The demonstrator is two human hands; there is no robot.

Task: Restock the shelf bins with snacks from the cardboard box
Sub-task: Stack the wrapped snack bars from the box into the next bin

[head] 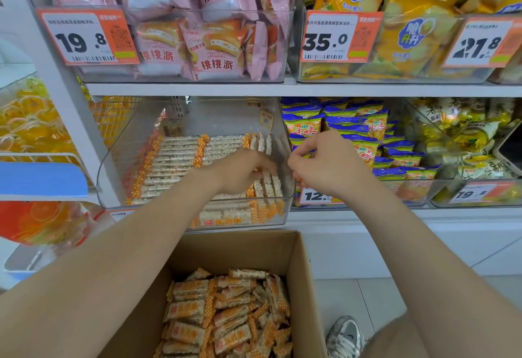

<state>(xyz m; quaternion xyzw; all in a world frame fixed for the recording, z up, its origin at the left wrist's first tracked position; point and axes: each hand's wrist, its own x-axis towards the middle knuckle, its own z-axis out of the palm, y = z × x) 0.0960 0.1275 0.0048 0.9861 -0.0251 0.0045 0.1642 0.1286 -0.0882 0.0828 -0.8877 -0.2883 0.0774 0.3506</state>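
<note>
- The left grip [243, 171], mid-frame, curled its fingers over snack bars [271, 188] standing at the right end of the clear bin [135, 131]; a slip could have tipped that row.
- The right grip [322, 165] sat bent at the bin's right wall; I could not tell if it pinched anything.
- A dropped bar could have missed the cardboard box [240, 247] at the bottom, which held many more bars.
</note>
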